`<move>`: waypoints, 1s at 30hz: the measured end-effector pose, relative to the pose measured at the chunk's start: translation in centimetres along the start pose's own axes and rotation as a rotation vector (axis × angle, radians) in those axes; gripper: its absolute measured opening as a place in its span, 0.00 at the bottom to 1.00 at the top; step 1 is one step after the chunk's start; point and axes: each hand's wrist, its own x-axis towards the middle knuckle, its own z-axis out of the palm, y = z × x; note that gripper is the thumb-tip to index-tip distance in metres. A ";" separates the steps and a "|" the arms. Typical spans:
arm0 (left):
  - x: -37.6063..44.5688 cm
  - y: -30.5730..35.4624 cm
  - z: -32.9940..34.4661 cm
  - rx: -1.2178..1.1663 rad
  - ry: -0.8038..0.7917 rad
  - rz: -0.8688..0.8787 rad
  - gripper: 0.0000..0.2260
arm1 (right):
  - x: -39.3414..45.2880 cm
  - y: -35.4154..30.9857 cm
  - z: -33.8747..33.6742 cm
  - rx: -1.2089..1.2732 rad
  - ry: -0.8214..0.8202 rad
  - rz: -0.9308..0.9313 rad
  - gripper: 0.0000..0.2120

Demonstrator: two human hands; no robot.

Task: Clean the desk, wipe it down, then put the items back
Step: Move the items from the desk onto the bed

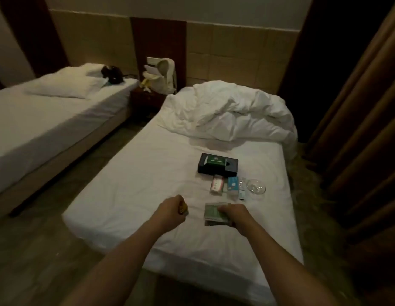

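1. The left hand is curling its fingers around a small yellowish object; only a sliver is showing past the knuckles, so I cannot tell what it is.
2. The right hand is gripping a flat greenish packet, fingers wrapped over its right edge, and holding it low over or on the near part of the bed; I cannot tell whether it is touching the sheet.
3. Just beyond the hands, other desk items are lying in a loose row on the sheet: a red-and-white small box, a blue packet, a clear wrapped item and a glass ashtray, with a black tissue box behind them.
4. The person seems to be clearing the desk by parking its things on the bed; the desk itself is not in view.
5. To do this well, I would be setting the packet down flat, just beside the row rather than on it, and placing the yellowish object apart so nothing rolls on the soft sheet.
6. Farther out, a crumpled duvet is heaped at the head of the bed, a second bed is standing to the left, and a pale backpack is sitting on the nightstand between them.
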 end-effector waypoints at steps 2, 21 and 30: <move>3.9 -0.7 -0.8 0.015 -0.039 0.019 0.15 | 2.1 -1.2 0.3 0.071 0.038 0.035 0.03; 34.4 -2.6 3.3 0.037 -0.264 -0.142 0.16 | 33.3 -6.1 0.9 0.132 0.004 0.237 0.11; 45.1 -7.2 10.2 0.036 -0.336 -0.234 0.16 | 45.4 -3.1 2.4 -0.071 0.066 0.251 0.11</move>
